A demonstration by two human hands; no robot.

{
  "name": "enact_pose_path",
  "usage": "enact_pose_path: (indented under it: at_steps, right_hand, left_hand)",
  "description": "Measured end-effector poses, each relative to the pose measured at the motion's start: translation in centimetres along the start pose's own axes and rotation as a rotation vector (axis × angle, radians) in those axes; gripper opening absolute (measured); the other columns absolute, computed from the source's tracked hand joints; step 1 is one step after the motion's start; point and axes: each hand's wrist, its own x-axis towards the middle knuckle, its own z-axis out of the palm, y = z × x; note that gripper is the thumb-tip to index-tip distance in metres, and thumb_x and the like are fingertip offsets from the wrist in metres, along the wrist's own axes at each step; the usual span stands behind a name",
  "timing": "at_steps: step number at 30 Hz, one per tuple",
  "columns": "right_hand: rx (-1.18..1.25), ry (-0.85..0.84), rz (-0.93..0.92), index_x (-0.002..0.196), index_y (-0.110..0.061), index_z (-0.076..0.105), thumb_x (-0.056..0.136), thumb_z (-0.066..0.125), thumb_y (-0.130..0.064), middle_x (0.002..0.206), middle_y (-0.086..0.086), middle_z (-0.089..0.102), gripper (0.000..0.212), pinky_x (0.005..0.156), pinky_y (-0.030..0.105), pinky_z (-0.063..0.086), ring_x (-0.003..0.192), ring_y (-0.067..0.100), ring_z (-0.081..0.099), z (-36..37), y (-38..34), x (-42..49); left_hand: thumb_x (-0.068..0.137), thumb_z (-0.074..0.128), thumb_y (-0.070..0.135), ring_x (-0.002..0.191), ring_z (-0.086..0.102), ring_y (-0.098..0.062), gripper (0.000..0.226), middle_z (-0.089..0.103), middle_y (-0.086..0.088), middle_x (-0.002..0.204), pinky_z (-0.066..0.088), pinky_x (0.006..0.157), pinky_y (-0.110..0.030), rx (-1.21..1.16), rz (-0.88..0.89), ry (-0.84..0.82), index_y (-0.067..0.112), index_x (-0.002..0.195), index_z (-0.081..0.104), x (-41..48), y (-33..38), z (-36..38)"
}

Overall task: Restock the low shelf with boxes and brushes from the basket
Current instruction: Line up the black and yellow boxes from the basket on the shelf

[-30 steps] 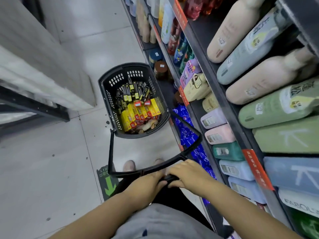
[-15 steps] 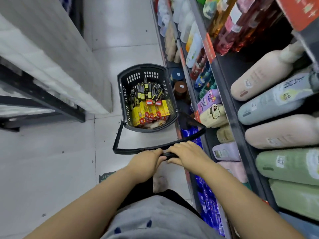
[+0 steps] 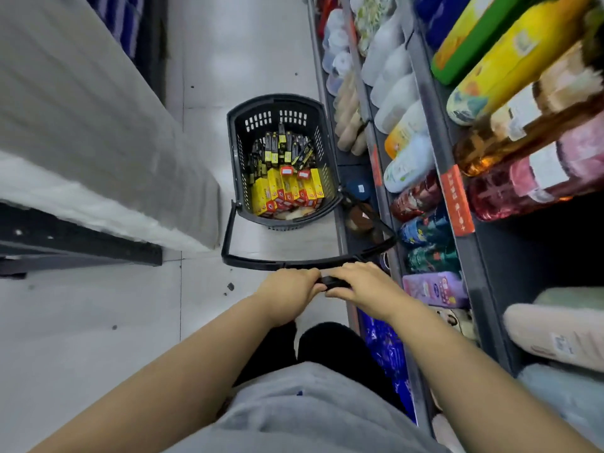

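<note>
A shop aisle: stocked shelves (image 3: 425, 103), price tags (image 3: 457, 201).

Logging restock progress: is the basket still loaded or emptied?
Loaded. The basket holds yellow boxes and dark packs; both hands grip its handle.

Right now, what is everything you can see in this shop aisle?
basket: one, black, on the floor beside the shelves
basket handle: one, black, tilted back to the hands
yellow boxes: several, yellow and red, near end of the basket
dark packs: many, black and yellow, far end of the basket; contents too small to tell
bottles: many, mixed colours, on the shelves at right
blue packets: several, blue, lowest shelf by the legs
price tag: one, red, on a shelf edge
floor: pale grey tiles
left hand: on the handle
right hand: on the handle
</note>
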Motion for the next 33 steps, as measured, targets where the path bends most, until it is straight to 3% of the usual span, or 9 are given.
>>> enact_pose_path:
  at_steps: [2,6,10,13,21,25,30,33]
  right_hand:
    - [0.03,-0.028,0.007,0.126,-0.026,0.053,0.094,0.043,-0.047,0.105,0.004,0.059,0.04,0.087,0.036,0.036,0.106,0.024,0.05,-2.6,-0.7,3.2]
    - [0.032,-0.026,-0.004,0.124,-0.018,0.053,0.098,0.036,-0.04,0.118,0.006,0.059,0.038,0.091,0.039,0.036,0.113,0.026,0.049,-7.1,-2.1,9.5]
    - [-0.003,0.009,-0.035,0.111,-0.017,0.052,0.099,0.032,-0.043,0.113,0.005,0.06,0.035,0.079,0.037,0.031,0.107,0.027,0.053,-11.7,-2.3,16.1]
    - [-0.024,-0.019,-0.077,0.112,-0.018,0.05,0.099,0.029,-0.045,0.113,0.006,0.061,0.037,0.072,0.038,0.032,0.103,0.03,0.055,-15.9,-1.2,21.6]
    - [0.024,-0.055,-0.074,0.094,-0.019,0.045,0.099,0.031,-0.043,0.103,0.008,0.06,0.028,0.067,0.035,0.025,0.096,0.029,0.053,-31.1,3.9,35.9]
    - [-0.009,-0.041,-0.075,0.087,-0.022,0.039,0.099,0.032,-0.042,0.098,0.006,0.058,0.024,0.067,0.034,0.023,0.094,0.028,0.052,-38.3,6.4,42.5]
    - [-0.021,-0.026,-0.084,0.094,-0.021,0.045,0.099,0.033,-0.042,0.101,0.007,0.06,0.025,0.068,0.035,0.027,0.095,0.03,0.053,-44.3,8.8,50.6]
    - [0.012,-0.003,-0.094,0.094,-0.022,0.047,0.098,0.035,-0.042,0.103,0.007,0.062,0.024,0.067,0.034,0.027,0.097,0.029,0.055,-47.5,9.5,56.1]
  left_hand:
    - [0.1,0.033,0.039,0.086,0.057,-0.03,0.029,0.063,-0.01,0.098,0.023,0.061,-0.032,0.039,0.026,-0.016,0.014,0.099,0.048,1.7,-2.7,-3.1]
    - [0.1,0.029,0.043,0.078,0.056,-0.029,0.033,0.061,-0.008,0.09,0.026,0.059,-0.033,0.129,0.052,-0.061,0.016,0.098,0.046,5.1,-8.4,-8.8]
    - [0.099,0.028,0.045,0.077,0.057,-0.029,0.034,0.062,-0.006,0.088,0.026,0.059,-0.033,0.18,0.114,-0.043,0.017,0.098,0.047,9.5,-13.6,-14.4]
    - [0.099,0.026,0.047,0.076,0.056,-0.027,0.035,0.062,-0.006,0.089,0.027,0.059,-0.033,0.198,0.123,-0.069,0.018,0.098,0.046,13.8,-16.9,-18.7]
    - [0.099,0.031,0.042,0.087,0.056,-0.027,0.035,0.063,-0.007,0.098,0.037,0.067,-0.036,0.061,-0.062,-0.041,0.014,0.102,0.051,28.4,-21.5,-31.6]
    - [0.099,0.034,0.04,0.091,0.056,-0.028,0.033,0.063,-0.008,0.103,0.028,0.064,-0.032,0.048,-0.151,0.035,0.014,0.103,0.053,35.7,-23.4,-37.4]
    - [0.099,0.035,0.041,0.09,0.057,-0.032,0.032,0.063,-0.011,0.099,0.021,0.062,-0.031,0.097,-0.061,0.025,0.013,0.098,0.051,43.1,-28.4,-44.0]
    - [0.099,0.032,0.044,0.087,0.057,-0.031,0.034,0.063,-0.01,0.095,0.027,0.062,-0.033,0.113,0.007,-0.022,0.013,0.097,0.048,47.1,-32.4,-47.9]
